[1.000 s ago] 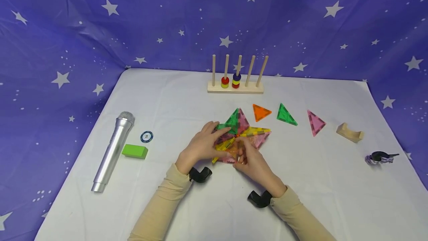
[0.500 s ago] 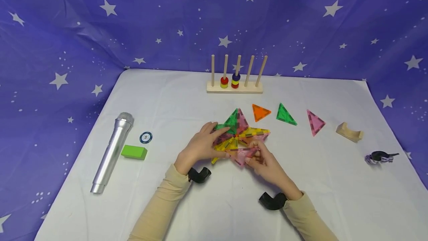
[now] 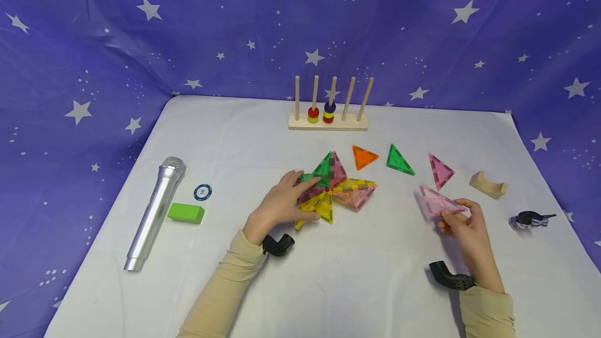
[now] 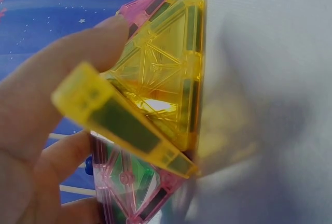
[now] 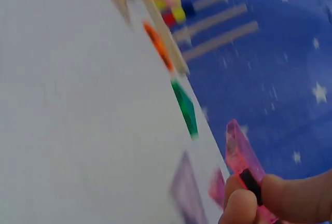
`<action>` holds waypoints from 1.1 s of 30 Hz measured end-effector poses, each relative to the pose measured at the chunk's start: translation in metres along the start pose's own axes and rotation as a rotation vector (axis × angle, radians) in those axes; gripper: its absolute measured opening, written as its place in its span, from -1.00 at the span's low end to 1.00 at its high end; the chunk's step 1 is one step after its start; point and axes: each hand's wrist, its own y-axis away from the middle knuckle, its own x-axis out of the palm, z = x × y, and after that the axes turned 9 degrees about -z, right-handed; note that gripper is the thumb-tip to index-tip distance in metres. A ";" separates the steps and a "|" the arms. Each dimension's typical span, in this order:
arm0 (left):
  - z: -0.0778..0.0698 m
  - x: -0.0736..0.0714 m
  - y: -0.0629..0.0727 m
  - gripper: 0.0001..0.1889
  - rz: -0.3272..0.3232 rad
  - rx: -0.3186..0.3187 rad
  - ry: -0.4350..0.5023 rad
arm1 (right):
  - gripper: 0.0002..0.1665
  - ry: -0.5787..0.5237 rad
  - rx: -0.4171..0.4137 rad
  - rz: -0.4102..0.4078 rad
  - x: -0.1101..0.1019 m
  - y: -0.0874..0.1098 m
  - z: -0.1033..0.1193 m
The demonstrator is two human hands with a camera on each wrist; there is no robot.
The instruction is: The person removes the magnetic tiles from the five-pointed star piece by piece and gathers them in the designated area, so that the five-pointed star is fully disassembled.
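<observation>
In the head view, several see-through magnetic tiles (image 3: pixel 353 194) in yellow, pink and green stand joined in a star-like cluster at mid-table. My left hand (image 3: pixel 277 206) holds the cluster's left side, thumb by a yellow tile (image 3: pixel 324 206) and forefinger by a green one (image 3: pixel 323 171). Up close in the left wrist view, a yellow triangle (image 4: pixel 161 63) stands on edge beside the thumb. Off to the right, my right hand (image 3: pixel 474 239) pinches a pink triangular magnetic tile (image 3: pixel 436 201) by one corner, raised above the cloth. The right wrist view shows that tile (image 5: pixel 241 149) edge-on.
Loose triangles lie behind: orange (image 3: pixel 364 157), green (image 3: pixel 399 160), pink (image 3: pixel 440 171). A peg stand (image 3: pixel 328 123) is at the back. Right are a wooden cradle (image 3: pixel 488 185) and a small dark figure (image 3: pixel 529 220); left, a microphone (image 3: pixel 155 213), poker chip (image 3: pixel 203 192) and green block (image 3: pixel 185 213).
My right hand has pulled the pink triangle off the front of the cluster and carried it far to the right. The left hand has stayed on the cluster.
</observation>
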 end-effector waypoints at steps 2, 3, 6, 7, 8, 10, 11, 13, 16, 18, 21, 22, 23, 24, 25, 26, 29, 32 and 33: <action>0.000 0.000 0.000 -0.13 -0.001 -0.001 -0.003 | -0.64 0.033 0.080 -0.098 -0.019 -0.003 -0.002; 0.000 0.000 0.000 -0.13 -0.001 -0.002 -0.002 | -0.64 0.052 0.110 -0.137 -0.027 -0.004 -0.003; -0.001 -0.001 0.001 -0.14 0.000 -0.003 0.008 | -0.64 0.086 0.177 -0.223 -0.042 -0.006 -0.006; -0.001 -0.001 0.001 -0.14 0.001 -0.004 0.010 | -0.64 0.100 0.187 -0.237 -0.045 -0.006 -0.007; -0.001 -0.001 0.001 -0.14 0.004 -0.006 0.011 | -0.63 0.125 0.193 -0.239 -0.047 -0.006 -0.008; -0.001 -0.001 0.001 -0.14 0.004 -0.006 0.012 | -0.64 0.155 0.206 -0.236 -0.049 -0.007 -0.010; -0.001 -0.001 0.001 -0.14 0.006 -0.006 0.011 | -0.65 0.171 0.211 -0.235 -0.050 -0.008 -0.011; -0.001 -0.001 0.001 -0.14 0.007 -0.006 0.008 | -0.68 0.196 0.219 -0.232 -0.051 -0.008 -0.012; 0.000 -0.001 0.000 -0.14 0.007 -0.002 0.005 | -0.75 0.185 0.217 -0.236 -0.051 -0.009 -0.014; 0.000 -0.001 0.000 -0.13 0.005 0.003 0.003 | -0.72 0.149 0.165 -0.221 -0.048 -0.010 -0.017; 0.000 -0.002 0.000 -0.12 0.002 0.014 0.001 | -0.68 0.170 0.019 -0.154 -0.029 -0.008 -0.016; 0.000 -0.002 0.000 -0.12 -0.001 0.018 0.002 | -0.67 0.207 -0.037 -0.120 -0.016 -0.006 -0.013; -0.001 -0.002 0.000 -0.12 -0.002 0.018 0.003 | -0.66 0.228 -0.092 -0.075 -0.002 -0.002 -0.010; -0.001 -0.003 0.000 -0.12 -0.007 0.020 0.003 | -0.64 0.259 -0.141 -0.017 0.015 0.003 -0.006; -0.001 -0.003 0.000 -0.12 -0.009 0.019 0.004 | -0.63 0.304 -0.176 0.042 0.034 0.009 -0.001; -0.001 -0.004 0.000 -0.12 -0.010 0.016 0.003 | -0.62 0.329 -0.205 0.114 0.054 0.015 0.004; 0.000 -0.005 0.000 -0.12 -0.014 0.015 0.005 | -0.61 0.299 -0.231 0.357 0.110 0.033 0.012; 0.005 -0.005 -0.001 -0.14 -0.011 0.026 0.039 | -0.61 0.288 -0.236 0.514 0.153 0.046 0.021; 0.007 -0.005 -0.001 -0.15 -0.009 0.031 0.057 | -0.61 0.298 -0.244 0.536 0.164 0.049 0.023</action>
